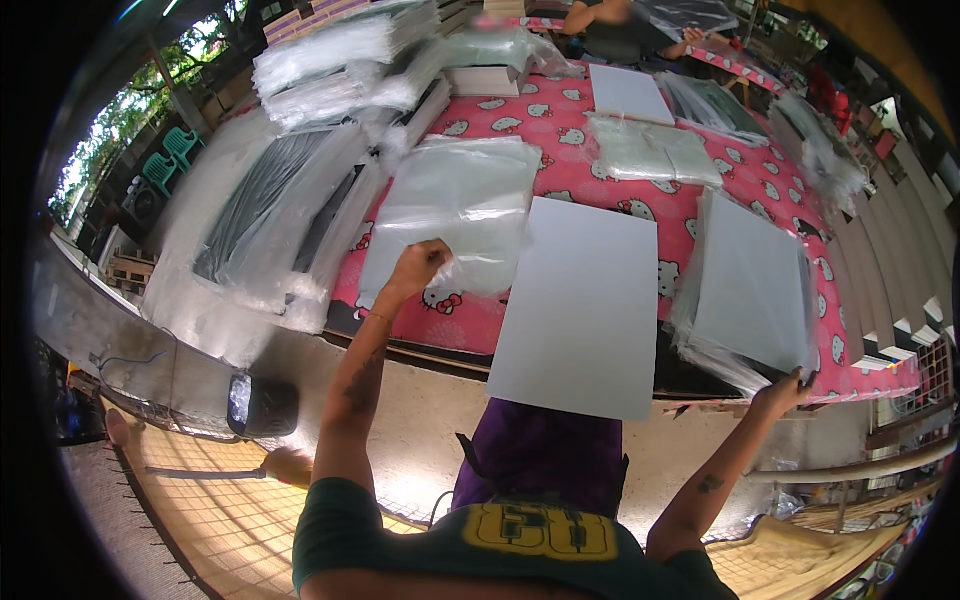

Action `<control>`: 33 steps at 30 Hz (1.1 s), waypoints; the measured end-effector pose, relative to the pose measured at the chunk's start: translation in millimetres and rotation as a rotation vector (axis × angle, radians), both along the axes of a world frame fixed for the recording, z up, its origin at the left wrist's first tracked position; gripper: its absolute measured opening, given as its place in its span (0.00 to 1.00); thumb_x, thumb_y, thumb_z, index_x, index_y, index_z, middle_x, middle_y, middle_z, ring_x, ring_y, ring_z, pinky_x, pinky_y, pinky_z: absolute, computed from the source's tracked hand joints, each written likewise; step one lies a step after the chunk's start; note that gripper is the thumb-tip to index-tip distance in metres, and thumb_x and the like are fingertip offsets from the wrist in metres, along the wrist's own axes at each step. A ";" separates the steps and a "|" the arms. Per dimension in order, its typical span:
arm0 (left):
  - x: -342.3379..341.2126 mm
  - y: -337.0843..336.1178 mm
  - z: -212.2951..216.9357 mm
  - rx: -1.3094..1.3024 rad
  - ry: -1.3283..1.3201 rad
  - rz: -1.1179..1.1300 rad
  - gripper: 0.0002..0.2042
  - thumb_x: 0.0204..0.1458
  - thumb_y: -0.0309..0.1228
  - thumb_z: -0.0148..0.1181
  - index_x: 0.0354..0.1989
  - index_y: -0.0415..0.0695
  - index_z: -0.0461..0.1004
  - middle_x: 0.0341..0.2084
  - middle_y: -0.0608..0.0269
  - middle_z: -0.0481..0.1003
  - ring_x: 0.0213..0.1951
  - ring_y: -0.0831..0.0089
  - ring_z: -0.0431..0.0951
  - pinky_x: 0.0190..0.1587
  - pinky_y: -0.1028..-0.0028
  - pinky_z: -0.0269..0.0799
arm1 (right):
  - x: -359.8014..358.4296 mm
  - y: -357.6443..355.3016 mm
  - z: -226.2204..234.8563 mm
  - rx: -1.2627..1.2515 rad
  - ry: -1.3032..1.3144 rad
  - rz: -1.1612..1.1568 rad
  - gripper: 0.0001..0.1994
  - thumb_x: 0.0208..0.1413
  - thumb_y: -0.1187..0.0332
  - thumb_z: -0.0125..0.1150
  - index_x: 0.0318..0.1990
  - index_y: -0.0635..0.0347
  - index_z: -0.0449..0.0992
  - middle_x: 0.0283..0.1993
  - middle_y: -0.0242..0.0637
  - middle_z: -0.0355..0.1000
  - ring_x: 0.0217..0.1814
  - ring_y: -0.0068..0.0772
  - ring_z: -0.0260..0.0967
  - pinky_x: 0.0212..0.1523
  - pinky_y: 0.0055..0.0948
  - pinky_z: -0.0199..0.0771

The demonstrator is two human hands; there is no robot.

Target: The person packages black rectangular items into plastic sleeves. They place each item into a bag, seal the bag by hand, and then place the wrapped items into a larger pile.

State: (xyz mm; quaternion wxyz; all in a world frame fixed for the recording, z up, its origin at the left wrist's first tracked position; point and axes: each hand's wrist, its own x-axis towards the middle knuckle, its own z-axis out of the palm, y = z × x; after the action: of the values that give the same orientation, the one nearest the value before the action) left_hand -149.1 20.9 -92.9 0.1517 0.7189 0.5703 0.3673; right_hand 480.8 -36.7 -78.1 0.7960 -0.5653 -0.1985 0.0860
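Note:
In front of me a large white board (580, 300) lies with its near edge over the table's front edge. To its left is a stack of clear plastic sleeves (460, 180). My left hand (422, 266) is closed at the near part of these sleeves, its fingertips pinched on the film. Right of the white board lies a pile of white sheets in clear plastic (755, 285). My right hand (782, 394) is closed on the near right corner of that pile, where a dark edge shows. Its fingertips are partly hidden.
A pink patterned cloth (570, 130) covers the table. Tall stacks of plastic-wrapped sheets (340, 75) stand at the far left. More plastic packs (655, 150) and another white board (630, 93) lie farther back. A person (630, 35) works across the table. A dark bin (265, 405) stands below left.

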 end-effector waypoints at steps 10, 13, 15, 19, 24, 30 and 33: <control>114.9 2.0 90.5 -0.018 -0.453 -0.111 0.08 0.55 0.30 0.57 0.31 0.36 0.72 0.17 0.63 0.70 0.21 0.82 0.63 0.25 0.77 0.64 | -276.9 -9.1 28.4 -0.156 0.046 1.899 0.30 0.61 0.45 0.44 0.60 0.62 0.63 0.56 0.41 0.66 0.57 0.34 0.64 0.56 0.40 0.66; 166.5 -32.5 104.7 0.028 -0.346 -0.111 0.07 0.56 0.27 0.57 0.31 0.36 0.71 0.19 0.72 0.68 0.23 0.84 0.63 0.25 0.80 0.62 | -332.9 9.5 46.6 -0.034 0.487 1.732 0.21 0.59 0.53 0.55 0.48 0.62 0.70 0.48 0.35 0.69 0.49 0.28 0.67 0.51 0.32 0.68; 175.3 -40.7 105.9 0.140 -0.399 0.016 0.07 0.55 0.27 0.59 0.29 0.35 0.70 0.18 0.68 0.69 0.21 0.84 0.63 0.24 0.79 0.62 | -332.0 13.3 41.6 -0.023 0.514 1.593 0.14 0.57 0.58 0.59 0.42 0.59 0.72 0.43 0.31 0.71 0.44 0.25 0.68 0.49 0.31 0.69; 176.7 -46.1 94.9 0.168 -0.379 0.141 0.08 0.56 0.27 0.58 0.29 0.35 0.69 0.16 0.66 0.68 0.20 0.82 0.62 0.24 0.79 0.62 | -313.8 6.1 48.5 0.051 0.566 1.402 0.06 0.56 0.66 0.62 0.34 0.56 0.73 0.35 0.27 0.72 0.40 0.22 0.70 0.50 0.33 0.70; 171.2 -39.1 89.8 0.392 -0.283 0.230 0.03 0.55 0.23 0.54 0.32 0.36 0.68 0.22 0.59 0.68 0.22 0.72 0.67 0.26 0.75 0.65 | -265.4 -0.9 57.9 0.232 0.885 1.403 0.08 0.62 0.62 0.51 0.40 0.55 0.71 0.41 0.32 0.73 0.44 0.32 0.72 0.51 0.39 0.71; 148.1 -61.1 71.5 0.230 0.224 0.053 0.11 0.41 0.16 0.56 0.35 0.41 0.74 0.34 0.52 0.67 0.34 0.52 0.74 0.35 0.59 0.72 | -188.0 17.8 48.8 0.249 0.962 1.834 0.09 0.61 0.58 0.51 0.41 0.52 0.69 0.37 0.28 0.68 0.32 0.27 0.67 0.36 0.29 0.72; 138.4 -60.4 113.1 0.204 0.109 -0.339 0.09 0.38 0.18 0.59 0.29 0.45 0.77 0.43 0.48 0.67 0.35 0.50 0.75 0.44 0.61 0.72 | -185.6 10.7 83.1 0.057 0.116 1.803 0.08 0.59 0.62 0.55 0.40 0.54 0.70 0.36 0.27 0.65 0.31 0.26 0.65 0.33 0.25 0.69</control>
State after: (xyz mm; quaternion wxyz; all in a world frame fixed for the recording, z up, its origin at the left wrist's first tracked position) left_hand -10.7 -39.5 20.3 0.1068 0.8350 0.4082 0.3530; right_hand 295.2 -26.0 4.9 0.4489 -0.1699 -0.5280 0.7006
